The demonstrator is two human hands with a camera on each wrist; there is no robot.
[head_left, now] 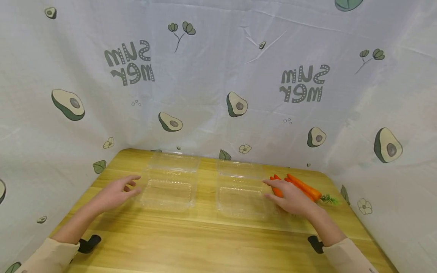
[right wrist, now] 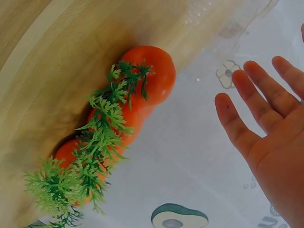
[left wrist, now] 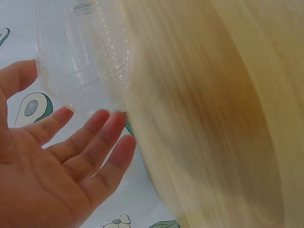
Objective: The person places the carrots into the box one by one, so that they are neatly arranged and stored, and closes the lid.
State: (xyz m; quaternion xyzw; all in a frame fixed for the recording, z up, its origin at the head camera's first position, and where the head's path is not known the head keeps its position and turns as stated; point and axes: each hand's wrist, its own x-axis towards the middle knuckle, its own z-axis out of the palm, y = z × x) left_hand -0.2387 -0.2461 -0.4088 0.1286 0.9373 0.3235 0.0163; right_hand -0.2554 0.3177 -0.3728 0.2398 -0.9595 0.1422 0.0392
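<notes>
Two clear plastic clamshell boxes stand side by side on the wooden table, lids folded back: the left box (head_left: 168, 193) and the right box (head_left: 240, 201). My left hand (head_left: 117, 192) hovers just left of the left box, its fingers loosely spread and holding nothing. Over the right side of the right box is my right hand (head_left: 290, 196), also holding nothing, with relaxed fingers. Several orange carrots (head_left: 304, 186) lie beyond and beside it, partly hidden by that hand. Their green leafy tops (right wrist: 102, 128) show in the right wrist view.
A wooden table (head_left: 191, 242) fills the lower part of the head view. White cloth (head_left: 205, 76) printed with avocados and lettering hangs behind it and along both sides. Dark straps (head_left: 89, 243) show at both wrists.
</notes>
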